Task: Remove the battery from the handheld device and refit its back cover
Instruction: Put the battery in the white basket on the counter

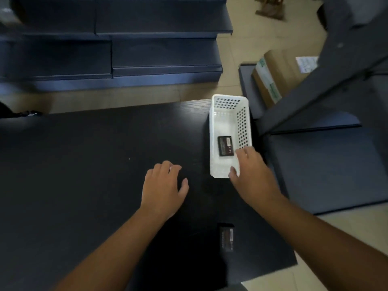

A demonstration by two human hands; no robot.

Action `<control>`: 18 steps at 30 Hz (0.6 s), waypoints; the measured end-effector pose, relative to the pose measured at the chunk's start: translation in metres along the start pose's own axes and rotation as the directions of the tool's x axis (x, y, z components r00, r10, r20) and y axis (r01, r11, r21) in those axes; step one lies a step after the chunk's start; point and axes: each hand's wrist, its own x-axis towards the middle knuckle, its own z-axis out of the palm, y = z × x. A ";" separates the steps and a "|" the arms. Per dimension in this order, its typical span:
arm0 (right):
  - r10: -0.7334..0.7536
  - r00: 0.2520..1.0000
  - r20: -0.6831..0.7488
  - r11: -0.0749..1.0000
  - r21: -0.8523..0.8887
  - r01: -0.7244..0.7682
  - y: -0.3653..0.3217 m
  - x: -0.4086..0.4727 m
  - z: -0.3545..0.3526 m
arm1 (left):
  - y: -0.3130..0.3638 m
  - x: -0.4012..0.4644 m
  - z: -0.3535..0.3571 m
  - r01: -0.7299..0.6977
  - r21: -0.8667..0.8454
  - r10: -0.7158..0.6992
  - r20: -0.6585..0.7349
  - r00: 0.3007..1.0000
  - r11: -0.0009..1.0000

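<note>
A white perforated basket (222,120) stands at the right edge of the black table (84,164). A small black battery (226,146) lies flat on the basket's floor. My right hand (251,175) rests over the basket's near right corner, fingers apart, just beside the battery and holding nothing. My left hand (162,189) hovers over the table left of the basket, fingers loosely spread and empty. A dark handheld device (226,238) lies on the table near the front edge, between my forearms, blurred.
Dark blue shelving (126,49) runs along the far side across a tiled floor. A grey shelf frame (336,70) and a cardboard box (279,74) stand to the right of the table. The table's right edge lies just past the basket.
</note>
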 end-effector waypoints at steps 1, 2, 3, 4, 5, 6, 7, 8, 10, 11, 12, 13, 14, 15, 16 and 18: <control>0.005 1.000 0.007 1.000 -0.012 -0.005 0.000 -0.027 -0.003 | 0.005 -0.004 0.003 -0.014 -0.006 0.014 0.003 1.000 1.000; 0.005 0.999 0.032 0.999 -0.034 -0.004 -0.001 -0.053 -0.003 | 0.008 -0.010 0.006 -0.028 -0.011 0.028 0.009 1.000 1.000; 0.008 0.997 0.081 0.999 -0.054 -0.004 -0.002 -0.079 0.001 | 0.011 -0.018 0.009 -0.038 -0.011 0.038 0.018 0.999 0.999; 0.017 0.989 0.148 0.998 -0.064 -0.007 -0.002 -0.101 0.006 | 0.014 -0.027 0.012 -0.043 -0.004 0.043 0.024 0.999 0.999; 0.029 0.976 0.217 0.998 -0.056 -0.017 -0.003 -0.121 0.013 | 0.015 -0.038 0.014 -0.042 0.009 0.042 0.026 0.999 0.999; 0.045 0.961 0.274 0.999 -0.032 -0.038 -0.005 -0.136 0.020 | 0.017 -0.049 0.016 -0.037 0.023 0.037 0.027 0.999 0.999; 0.061 0.949 0.309 0.998 -0.004 -0.063 -0.006 -0.147 0.027 | 0.018 -0.062 0.017 -0.030 0.033 0.029 0.030 0.999 0.999; 0.070 0.942 0.329 0.997 0.014 -0.079 -0.008 -0.154 0.035 | 0.020 -0.073 0.018 -0.021 0.041 0.019 0.038 0.999 0.999; 0.078 0.937 0.340 0.995 0.026 -0.093 -0.013 -0.159 0.049 | 0.022 -0.097 0.020 -0.001 0.064 -0.002 0.043 0.999 0.998; 0.081 0.937 0.341 0.995 0.026 -0.095 -0.016 -0.159 0.056 | 0.023 -0.108 0.021 0.012 0.076 -0.015 0.043 0.999 0.997; 0.082 0.936 0.343 0.995 0.020 -0.095 -0.018 -0.159 0.063 | 0.023 -0.118 0.022 0.029 0.086 -0.033 0.046 0.998 0.996; 0.082 0.934 0.348 0.996 0.009 -0.091 -0.020 -0.160 0.071 | 0.022 -0.129 0.022 0.048 0.095 -0.052 0.042 0.998 0.994; 0.086 0.931 0.356 0.996 -0.005 -0.090 -0.021 -0.162 0.078 | 0.020 -0.139 0.022 0.066 0.101 -0.069 0.029 0.997 0.993; 0.096 0.927 0.362 0.995 -0.016 -0.096 -0.021 -0.165 0.086 | 0.018 -0.149 0.021 0.082 0.105 -0.084 0.018 0.996 0.991; 0.109 0.924 0.366 0.994 -0.022 -0.109 -0.022 -0.168 0.092 | 0.016 -0.158 0.020 0.094 0.109 -0.096 0.011 0.995 0.990; 0.132 0.927 0.352 0.991 -0.025 -0.132 -0.023 -0.175 0.101 | 0.011 -0.174 0.018 0.111 0.115 -0.112 0.001 0.994 0.987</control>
